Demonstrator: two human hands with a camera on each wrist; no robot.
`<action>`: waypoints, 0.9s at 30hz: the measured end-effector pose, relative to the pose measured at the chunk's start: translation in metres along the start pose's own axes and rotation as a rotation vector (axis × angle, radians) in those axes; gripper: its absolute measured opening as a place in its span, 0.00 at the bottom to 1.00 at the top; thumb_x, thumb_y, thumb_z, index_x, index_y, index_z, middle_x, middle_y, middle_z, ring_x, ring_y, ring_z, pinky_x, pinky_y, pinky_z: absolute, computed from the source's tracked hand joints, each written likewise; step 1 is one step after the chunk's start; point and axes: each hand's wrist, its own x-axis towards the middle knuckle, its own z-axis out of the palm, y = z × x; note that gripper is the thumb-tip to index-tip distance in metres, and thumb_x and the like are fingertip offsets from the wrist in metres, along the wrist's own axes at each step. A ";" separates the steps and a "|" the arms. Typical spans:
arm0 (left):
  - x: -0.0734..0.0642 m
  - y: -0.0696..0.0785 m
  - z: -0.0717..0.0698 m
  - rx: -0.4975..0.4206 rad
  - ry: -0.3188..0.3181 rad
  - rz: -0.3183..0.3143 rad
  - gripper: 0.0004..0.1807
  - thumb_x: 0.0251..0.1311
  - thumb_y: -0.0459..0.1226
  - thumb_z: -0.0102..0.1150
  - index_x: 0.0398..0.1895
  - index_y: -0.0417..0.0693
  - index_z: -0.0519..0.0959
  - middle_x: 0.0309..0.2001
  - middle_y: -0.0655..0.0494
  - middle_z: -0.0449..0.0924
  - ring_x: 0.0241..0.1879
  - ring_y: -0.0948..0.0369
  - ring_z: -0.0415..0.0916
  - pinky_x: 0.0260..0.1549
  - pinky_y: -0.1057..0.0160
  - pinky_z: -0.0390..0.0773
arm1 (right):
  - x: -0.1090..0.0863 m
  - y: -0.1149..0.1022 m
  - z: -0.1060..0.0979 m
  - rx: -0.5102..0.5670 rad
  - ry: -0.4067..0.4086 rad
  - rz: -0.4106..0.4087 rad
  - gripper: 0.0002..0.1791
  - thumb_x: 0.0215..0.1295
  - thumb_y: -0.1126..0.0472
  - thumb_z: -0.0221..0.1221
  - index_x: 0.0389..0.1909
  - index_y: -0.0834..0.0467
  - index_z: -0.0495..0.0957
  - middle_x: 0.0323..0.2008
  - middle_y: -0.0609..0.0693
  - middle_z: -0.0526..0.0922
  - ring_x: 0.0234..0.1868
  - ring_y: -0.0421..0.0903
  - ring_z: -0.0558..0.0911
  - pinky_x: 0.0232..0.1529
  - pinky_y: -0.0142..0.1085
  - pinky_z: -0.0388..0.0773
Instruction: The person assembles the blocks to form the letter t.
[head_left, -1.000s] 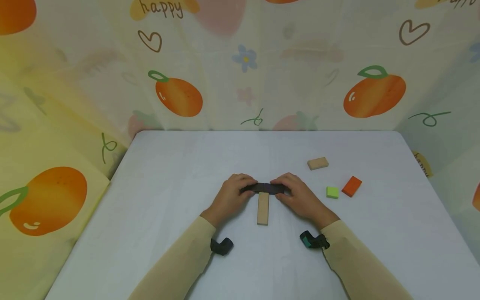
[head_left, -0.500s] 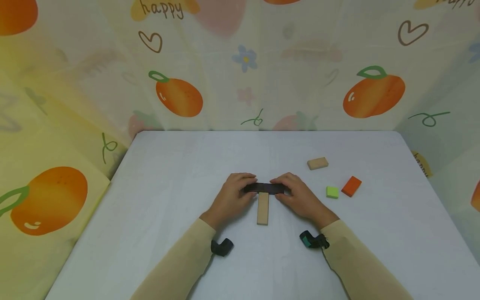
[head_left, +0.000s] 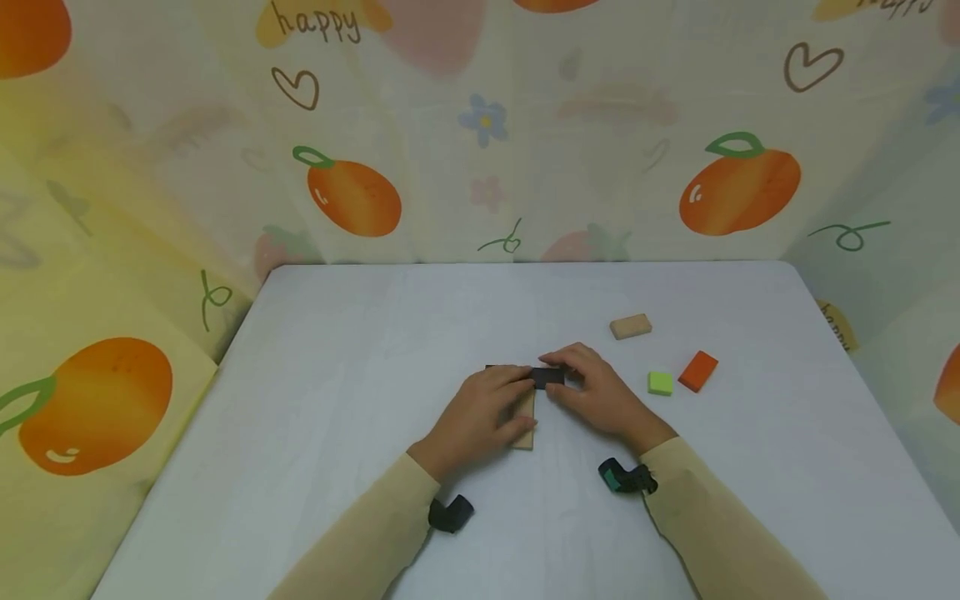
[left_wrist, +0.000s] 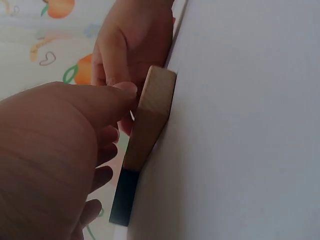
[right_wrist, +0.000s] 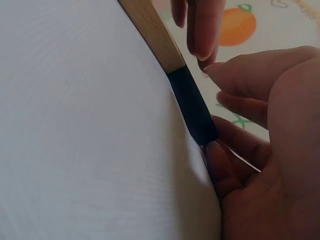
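Note:
Two black building blocks lie end to end like a crossbar, and a plain wooden block [head_left: 526,441] meets their middle in a T. My right hand [head_left: 598,393] holds the right black block [head_left: 550,378], thumb at its near side and fingers round its far side and end. My left hand [head_left: 480,408] lies over the left part of the T, fingers loosely extended and thumb across the wooden block. It covers most of the left black block [left_wrist: 125,197]. In the left wrist view the left thumb tip is right beside the wooden block's upper edge.
Off to the right on the white table [head_left: 337,333] lie a second wooden block [head_left: 631,326], a small lime-green block [head_left: 660,383] and an orange block [head_left: 698,371]. A patterned cloth [head_left: 431,183] hangs behind the table.
My left hand has let go of the left black block's end and shifted right and nearer, over the T. My right hand stays at the right black block.

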 end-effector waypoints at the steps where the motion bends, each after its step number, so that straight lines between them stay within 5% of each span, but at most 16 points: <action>1: 0.000 0.001 0.001 0.012 -0.013 0.003 0.31 0.73 0.49 0.72 0.70 0.39 0.82 0.73 0.48 0.76 0.73 0.51 0.71 0.74 0.50 0.68 | 0.000 0.000 0.000 -0.001 0.009 -0.005 0.23 0.77 0.60 0.69 0.69 0.58 0.81 0.59 0.49 0.81 0.57 0.48 0.78 0.60 0.51 0.79; 18: -0.001 0.007 0.003 0.042 -0.102 -0.033 0.34 0.77 0.51 0.67 0.75 0.38 0.77 0.79 0.50 0.70 0.79 0.52 0.63 0.78 0.53 0.61 | 0.000 0.005 -0.002 -0.004 0.152 -0.030 0.20 0.75 0.66 0.68 0.65 0.62 0.82 0.58 0.54 0.83 0.56 0.52 0.81 0.52 0.47 0.84; 27: -0.002 0.007 0.003 0.039 -0.119 -0.053 0.35 0.77 0.53 0.67 0.76 0.38 0.76 0.80 0.52 0.69 0.80 0.53 0.61 0.79 0.54 0.58 | -0.002 0.005 -0.008 0.033 0.268 0.073 0.21 0.78 0.65 0.65 0.68 0.61 0.81 0.59 0.54 0.81 0.58 0.50 0.79 0.56 0.49 0.81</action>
